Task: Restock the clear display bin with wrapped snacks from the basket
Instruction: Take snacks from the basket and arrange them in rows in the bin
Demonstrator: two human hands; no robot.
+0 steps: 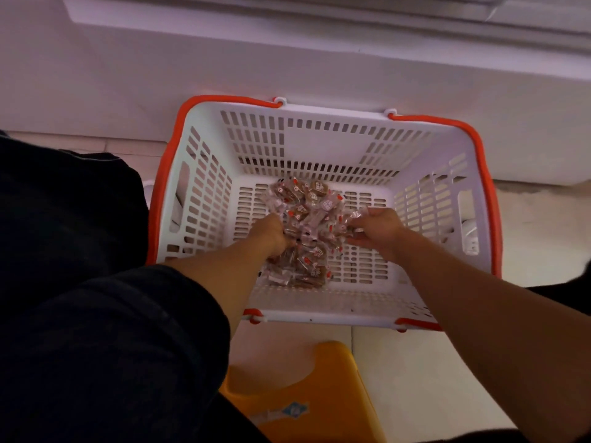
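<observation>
Both hands down in white basket (319,148). Left hand (271,235) closed round wrapped snacks (307,219) at pile's 9 o'clock; right hand (379,230) pinches wrappers at 3 o'clock. Display bin not in view. Risk: slick wrappers slip from overfull handfuls, scattering on floor.

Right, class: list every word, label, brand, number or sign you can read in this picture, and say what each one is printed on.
None can be read.
Wrapped snacks in the basket: red and white marks on the wrappers, too small and blurred to read.
Yellow stool: a blue diamond logo with pale lettering beside it, too blurred to read.
</observation>
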